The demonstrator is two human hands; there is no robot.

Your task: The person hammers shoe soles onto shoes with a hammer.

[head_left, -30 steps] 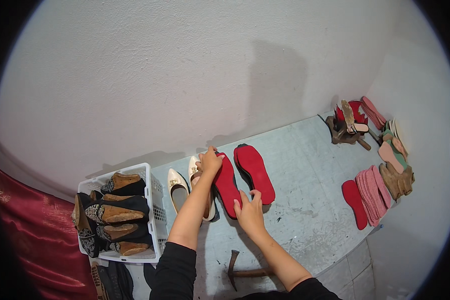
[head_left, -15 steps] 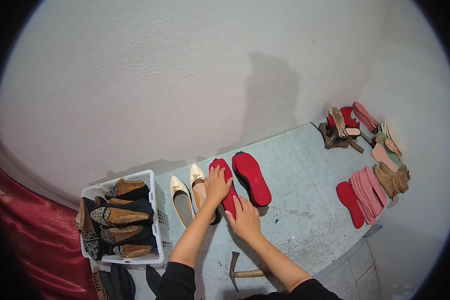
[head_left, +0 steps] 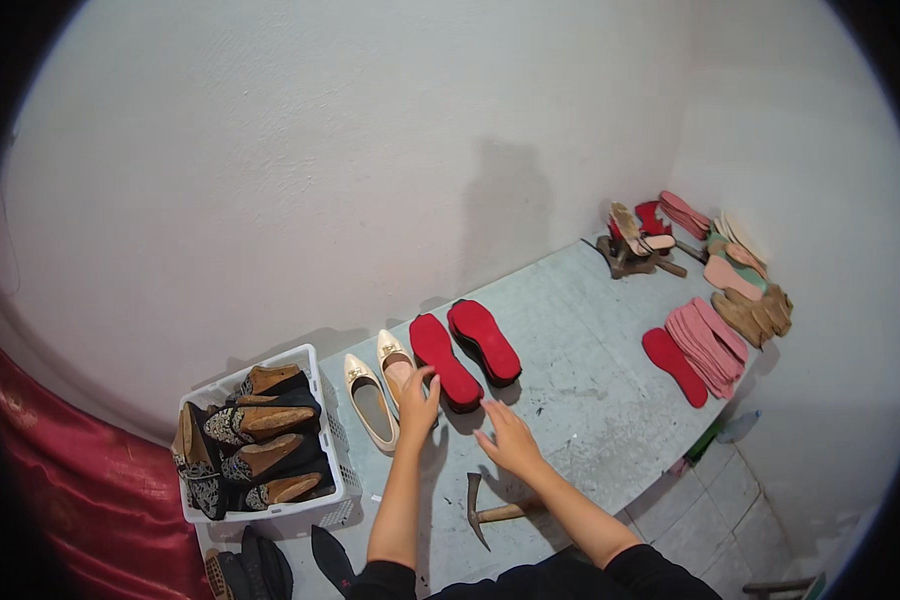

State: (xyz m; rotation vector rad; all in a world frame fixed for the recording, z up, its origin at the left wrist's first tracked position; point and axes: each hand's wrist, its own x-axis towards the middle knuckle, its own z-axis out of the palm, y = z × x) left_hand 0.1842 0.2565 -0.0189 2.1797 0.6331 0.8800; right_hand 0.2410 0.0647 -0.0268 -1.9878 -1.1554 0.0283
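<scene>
Two shoes lie sole up side by side on the table, each with a red sole: the left red-soled shoe (head_left: pixel 445 360) and the right red-soled shoe (head_left: pixel 485 338). Beside the lower left edge of the first is my left hand (head_left: pixel 419 408), fingers apart, holding nothing. My right hand (head_left: pixel 511 440) hovers just below the same shoe's near end, its fingers stretched and empty. A cream pointed flat shoe (head_left: pixel 358 376) and its mate (head_left: pixel 391 350), with metal ornaments on the toes, stand left of them. Below my hands lies a hammer (head_left: pixel 497 514) with a wooden handle.
A white plastic basket (head_left: pixel 334 425) at left holds several black patterned shoes. Black shoe pieces (head_left: pixel 332 560) lie in front. On the right are a red sole (head_left: pixel 675 367), pink soles (head_left: pixel 708 345), tan pieces (head_left: pixel 755 315) and a shoe stand (head_left: pixel 632 255). A wall (head_left: pixel 320 200) runs behind.
Both hands have come off the left red-soled shoe, drawing back toward me and opening. The shoe lies free beside its mate. The whole view has shifted a little.
</scene>
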